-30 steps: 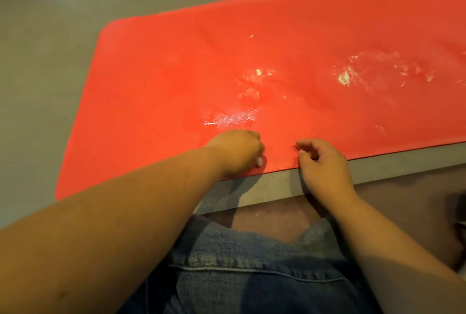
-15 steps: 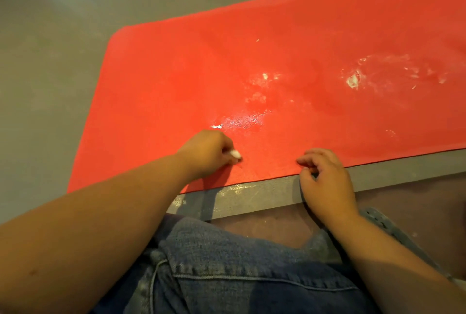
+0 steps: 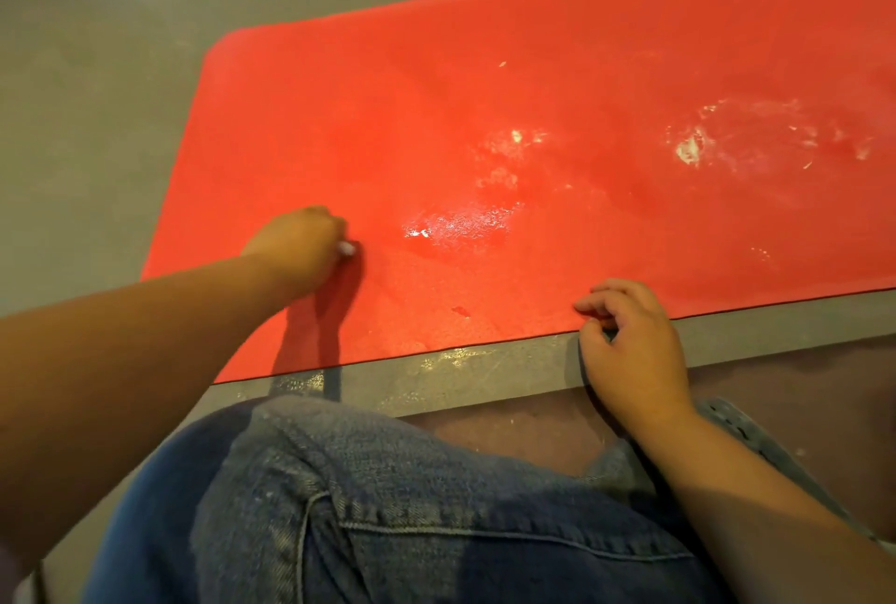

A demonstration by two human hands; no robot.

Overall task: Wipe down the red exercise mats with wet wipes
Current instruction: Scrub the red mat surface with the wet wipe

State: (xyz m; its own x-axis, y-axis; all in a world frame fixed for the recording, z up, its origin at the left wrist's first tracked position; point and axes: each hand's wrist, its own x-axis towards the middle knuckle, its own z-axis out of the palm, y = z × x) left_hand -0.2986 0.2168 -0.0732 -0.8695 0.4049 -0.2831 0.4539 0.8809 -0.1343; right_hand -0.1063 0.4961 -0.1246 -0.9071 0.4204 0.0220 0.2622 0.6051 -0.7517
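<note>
A red exercise mat point(image 3: 557, 84) lies flat on the grey floor, stretching from the centre left out past the right edge. Wet shiny patches and white smears mark its middle and right. My left hand point(image 3: 300, 247) presses down on the mat near its left end, fingers curled round a small white wet wipe point(image 3: 347, 248); only a tip of the wipe shows. My right hand point(image 3: 630, 346) rests at the mat's near edge, its curled fingertips on the red surface, holding nothing that I can see.
Grey floor point(image 3: 97, 118) surrounds the mat on the left and far side. A damp grey strip point(image 3: 460, 370) runs along the near edge, with brown flooring behind it. My knee in blue jeans point(image 3: 388, 506) fills the bottom centre.
My left hand has slid leftwards along the mat with the wipe, away from the right hand. The right hand has stayed at the near edge.
</note>
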